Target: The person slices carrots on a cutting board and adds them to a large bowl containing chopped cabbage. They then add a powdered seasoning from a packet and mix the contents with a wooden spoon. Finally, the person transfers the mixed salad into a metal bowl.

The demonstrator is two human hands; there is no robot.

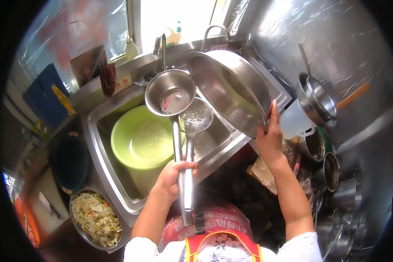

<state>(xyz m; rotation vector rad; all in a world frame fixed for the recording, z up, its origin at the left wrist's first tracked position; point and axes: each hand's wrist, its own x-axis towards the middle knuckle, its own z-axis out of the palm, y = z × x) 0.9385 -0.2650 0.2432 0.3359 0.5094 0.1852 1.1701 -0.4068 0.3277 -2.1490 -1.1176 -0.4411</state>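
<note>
My left hand [174, 173] grips two long metal handles together. One belongs to a stainless steel ladle [169, 93] with a deep round bowl, the other to a wire mesh strainer [197, 115] just below and right of it. My right hand [269, 137] holds the rim of a large stainless steel basin [231, 95], tilted on its side with its inside facing left. Beneath the ladle, a light green plastic basin [140, 137] sits in the left bowl of a metal sink [93, 131]. The second sink compartment is mostly hidden behind the steel basin.
Two taps [164, 52] rise behind the sink. At lower left is a metal bowl of chopped cabbage [96, 217], near a knife [49, 204] on a white board. Metal pots [312, 144], a white plastic jug [294, 121] and hanging ladles [317, 95] crowd the right wall.
</note>
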